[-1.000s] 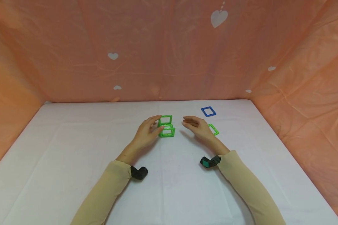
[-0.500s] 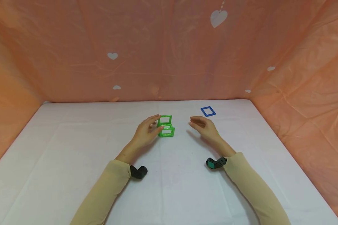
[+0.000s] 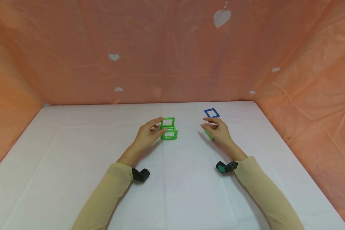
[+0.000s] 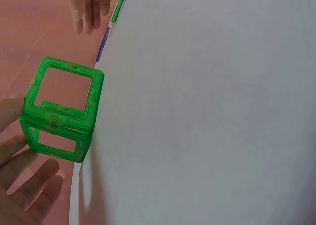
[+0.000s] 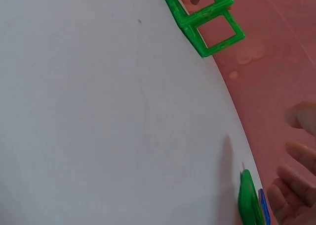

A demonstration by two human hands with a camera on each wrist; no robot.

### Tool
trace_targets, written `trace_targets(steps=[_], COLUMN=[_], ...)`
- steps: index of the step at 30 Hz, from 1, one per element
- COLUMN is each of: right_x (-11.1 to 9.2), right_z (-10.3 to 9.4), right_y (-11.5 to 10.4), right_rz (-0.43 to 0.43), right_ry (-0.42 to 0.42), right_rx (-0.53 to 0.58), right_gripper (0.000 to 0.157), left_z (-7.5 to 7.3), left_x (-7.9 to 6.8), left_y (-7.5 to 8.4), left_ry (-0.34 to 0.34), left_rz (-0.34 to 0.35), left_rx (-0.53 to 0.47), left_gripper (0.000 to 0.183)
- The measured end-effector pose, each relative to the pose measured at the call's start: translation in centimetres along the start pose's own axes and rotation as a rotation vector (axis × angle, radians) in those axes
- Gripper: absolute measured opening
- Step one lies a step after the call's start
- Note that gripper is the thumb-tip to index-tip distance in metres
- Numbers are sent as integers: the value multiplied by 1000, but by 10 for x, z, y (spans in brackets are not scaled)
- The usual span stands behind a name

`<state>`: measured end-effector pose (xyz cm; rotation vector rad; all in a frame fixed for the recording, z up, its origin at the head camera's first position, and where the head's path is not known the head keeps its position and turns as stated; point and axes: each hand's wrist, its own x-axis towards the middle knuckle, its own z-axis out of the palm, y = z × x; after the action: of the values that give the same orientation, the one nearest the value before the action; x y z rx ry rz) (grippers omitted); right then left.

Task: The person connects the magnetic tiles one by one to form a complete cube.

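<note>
In the head view, my left hand (image 3: 146,135) holds a small structure of green magnetic tiles (image 3: 170,138) by its left side, thumb at the near panel and fingers at the far one. The left wrist view shows the open square frames of this green structure (image 4: 55,120) joined at their edges. My right hand (image 3: 221,133) hovers over a loose green square tile (image 3: 209,135), thumb and fingers apart, holding nothing. That hand partly covers the loose tile. Seen from the right wrist, the green tile (image 5: 248,198) lies flat below the fingertips (image 5: 296,178).
A blue square tile (image 3: 209,109) lies on the white tabletop (image 3: 178,185), just beyond my right hand. An orange cloth with pale hearts (image 3: 166,64) hangs behind the table and at both sides. Each wrist wears a black device (image 3: 140,175).
My right hand has moved rightward, away from the green structure, and is now over the loose green tile. The left hand and the structure have stayed in place.
</note>
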<state>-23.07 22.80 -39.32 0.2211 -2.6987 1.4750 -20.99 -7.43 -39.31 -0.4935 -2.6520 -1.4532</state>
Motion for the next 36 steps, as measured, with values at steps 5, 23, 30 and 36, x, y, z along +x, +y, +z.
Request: trace_targets(steps=[5,23,30,36], right_x=[-1,-2,-4,-5], right_z=[-4,-11,-13,-13], right_y=[1,11,9,9], right_rz=[28,57,96,102], right_ry=[6,9,-5,3], right_rx=[-26,-251,-305,-321], right_gripper=[46,61,63,64], left_z=[0,1,1,1], left_x=[1,0,0,0], left_y=[-1,-2,-1,-1], left_ry=[-7,16,16,16], left_rz=[-37,-29,-43,-41], left_rx=[-20,-41,-47,-49], left_gripper=[53,53,53,53])
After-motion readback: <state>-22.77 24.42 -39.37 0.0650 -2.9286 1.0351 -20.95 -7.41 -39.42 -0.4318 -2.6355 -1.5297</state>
